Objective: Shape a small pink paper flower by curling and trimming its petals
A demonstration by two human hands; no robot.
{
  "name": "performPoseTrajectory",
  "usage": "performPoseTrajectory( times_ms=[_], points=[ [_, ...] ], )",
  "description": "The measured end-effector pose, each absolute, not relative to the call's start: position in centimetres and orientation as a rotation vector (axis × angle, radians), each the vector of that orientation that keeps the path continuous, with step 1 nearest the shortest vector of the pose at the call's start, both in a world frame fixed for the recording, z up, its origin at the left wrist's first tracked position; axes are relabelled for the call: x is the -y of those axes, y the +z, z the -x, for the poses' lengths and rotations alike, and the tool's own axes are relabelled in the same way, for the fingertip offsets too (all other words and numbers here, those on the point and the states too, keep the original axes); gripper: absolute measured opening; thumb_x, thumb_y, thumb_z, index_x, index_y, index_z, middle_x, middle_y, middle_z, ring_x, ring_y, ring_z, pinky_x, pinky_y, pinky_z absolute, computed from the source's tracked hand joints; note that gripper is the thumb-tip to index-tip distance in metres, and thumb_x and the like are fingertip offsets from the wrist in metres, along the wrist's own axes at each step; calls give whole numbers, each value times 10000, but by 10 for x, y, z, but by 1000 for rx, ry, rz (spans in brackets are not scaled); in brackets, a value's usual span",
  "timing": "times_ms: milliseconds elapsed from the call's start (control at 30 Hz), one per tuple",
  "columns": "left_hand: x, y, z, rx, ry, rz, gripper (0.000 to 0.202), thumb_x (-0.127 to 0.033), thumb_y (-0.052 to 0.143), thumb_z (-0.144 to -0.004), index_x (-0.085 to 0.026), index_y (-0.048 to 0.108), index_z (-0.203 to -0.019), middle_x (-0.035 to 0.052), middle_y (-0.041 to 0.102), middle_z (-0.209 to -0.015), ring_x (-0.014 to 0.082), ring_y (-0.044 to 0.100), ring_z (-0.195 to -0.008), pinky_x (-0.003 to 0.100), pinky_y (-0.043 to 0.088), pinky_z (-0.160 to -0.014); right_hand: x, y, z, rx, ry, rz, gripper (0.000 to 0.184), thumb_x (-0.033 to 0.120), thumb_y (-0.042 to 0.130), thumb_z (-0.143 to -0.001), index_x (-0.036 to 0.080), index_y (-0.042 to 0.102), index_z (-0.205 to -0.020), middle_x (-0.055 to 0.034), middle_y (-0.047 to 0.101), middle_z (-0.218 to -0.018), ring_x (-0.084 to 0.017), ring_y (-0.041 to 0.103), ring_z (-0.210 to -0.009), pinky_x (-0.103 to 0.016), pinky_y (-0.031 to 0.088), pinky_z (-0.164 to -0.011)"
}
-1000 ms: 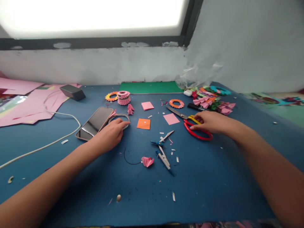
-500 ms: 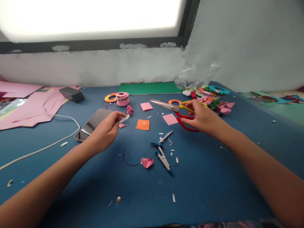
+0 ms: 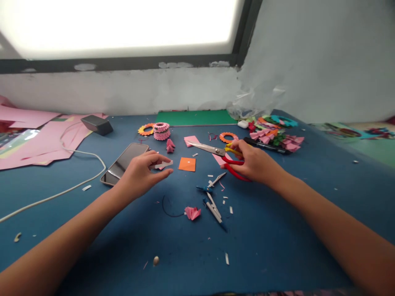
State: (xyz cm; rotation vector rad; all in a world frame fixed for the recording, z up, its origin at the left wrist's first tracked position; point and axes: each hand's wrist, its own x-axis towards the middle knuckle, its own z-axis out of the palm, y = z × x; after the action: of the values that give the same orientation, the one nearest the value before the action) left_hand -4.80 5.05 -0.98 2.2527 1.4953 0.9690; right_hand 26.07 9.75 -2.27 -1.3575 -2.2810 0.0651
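My left hand (image 3: 143,170) is raised over the phone's right edge, with thumb and index finger parted. A short white paper strip (image 3: 164,165) lies between its fingers, apparently gripped farther back; the exact contact is hidden. My right hand (image 3: 254,160) grips scissors (image 3: 217,151) by their red and yellow handles, blades nearly together and pointing left. Under the blades are pink paper squares (image 3: 190,140). An orange paper square (image 3: 187,164) lies between the hands. A folded pink paper piece (image 3: 170,146) rests just beyond my left fingertips.
A phone (image 3: 123,164) and white cable (image 3: 77,187) are at left. A drawing compass (image 3: 212,205) and a pink paper flower (image 3: 193,213) on dark thread lie in front. Scalloped paper rings (image 3: 162,132) stand behind. Paper flowers (image 3: 290,143) and a black marker (image 3: 267,146) sit right.
My left thumb has spread away from the index finger, and the hand has shifted slightly right and down. The scissors have moved left and down, uncovering the orange ring and marker.
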Motion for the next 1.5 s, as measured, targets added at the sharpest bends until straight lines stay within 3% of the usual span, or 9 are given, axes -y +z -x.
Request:
performPoseTrajectory(
  times_ms=[233, 433, 633, 800, 967, 1100, 1233, 1500],
  points=[
    [-50, -10, 49, -1607, 1077, -2205, 195, -290, 627, -776, -204, 738, -911, 40, 648, -800, 141, 533, -635, 279, 440, -633, -98, -25, -262, 2332, -74, 1350, 525, 523, 637, -732, 160, 472, -1073, -141, 642, -1062, -318, 646, -922, -416, 531, -729],
    [-49, -4, 47, -1562, 1218, -1758, 165, -328, 678, -731, -193, 745, -797, 30, 664, -731, 170, 547, -700, 282, 399, -648, -94, -24, -259, 2374, -158, 1354, 485, 456, 672, -726, 174, 484, -1073, -113, 653, -1048, -292, 662, -876, -364, 529, -661],
    [-53, -3, 44, -1374, 1242, -1493, 241, -331, 560, -822, -177, 681, -963, 24, 643, -740, 125, 524, -636, 239, 405, -591, -88, -23, -254, 2391, -69, 1338, 484, 485, 668, -724, 182, 497, -1059, -94, 664, -1034, -277, 658, -880, -348, 517, -657],
    [-51, 6, 39, -1217, 1219, -1228, 321, -304, 455, -847, -104, 679, -961, 71, 629, -785, 117, 536, -656, 198, 392, -506, -79, -18, -245, 2413, 83, 1349, 532, 559, 658, -697, 191, 499, -1048, -76, 676, -1029, -277, 664, -879, -342, 509, -641],
    [-45, 8, 34, -1101, 1183, -1082, 255, -86, 577, -761, -134, 634, -1005, 55, 662, -943, 121, 599, -857, 177, 462, -638, -75, -15, -239, 2392, 164, 1358, 584, 600, 669, -654, 195, 497, -1039, -69, 678, -1002, -272, 665, -847, -337, 497, -627],
    [-44, 3, 33, -1052, 1188, -1194, 187, -141, 643, -778, -163, 552, -939, 57, 683, -921, 176, 636, -910, 265, 512, -721, -74, -15, -239, 2375, 211, 1355, 599, 609, 654, -658, 191, 496, -1057, -71, 674, -965, -262, 660, -825, -334, 489, -626],
    [-44, 0, 32, -1056, 1204, -1252, 211, -118, 665, -757, -175, 485, -853, 29, 702, -809, 178, 677, -840, 262, 529, -696, -69, -14, -236, 2387, 211, 1343, 579, 603, 644, -669, 179, 502, -1037, -71, 670, -907, -238, 651, -728, -313, 459, -571],
    [-41, 1, 29, -1109, 1187, -1296, 285, -138, 673, -758, -166, 517, -995, 47, 731, -888, 143, 691, -801, 255, 534, -764, -63, -14, -226, 2396, 178, 1341, 567, 632, 649, -648, 186, 498, -964, -43, 656, -772, -214, 624, -624, -294, 428, -529]
  ],
)
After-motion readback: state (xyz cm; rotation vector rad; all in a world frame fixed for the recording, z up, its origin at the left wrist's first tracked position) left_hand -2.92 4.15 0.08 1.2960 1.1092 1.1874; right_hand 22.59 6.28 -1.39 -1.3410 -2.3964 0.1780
